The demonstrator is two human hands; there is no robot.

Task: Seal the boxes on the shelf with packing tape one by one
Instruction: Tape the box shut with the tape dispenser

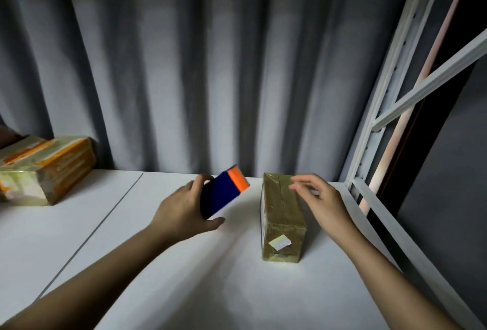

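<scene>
A small brown box (282, 213) wrapped in glossy tape lies lengthwise on the white shelf (210, 277), a white label on its near end. My right hand (320, 197) hovers over the box's far right top edge, fingers loosely bent, holding nothing that I can make out. To the left of the box, my left hand (184, 208) grips a dark blue tape dispenser with an orange end (224, 192), tilted up above the shelf and apart from the box.
Taped orange-and-tan boxes (44, 168) are stacked at the shelf's far left. A grey curtain (210, 66) hangs behind. The white metal shelf frame (390, 108) rises on the right. A seam (100, 224) runs diagonally across the shelf.
</scene>
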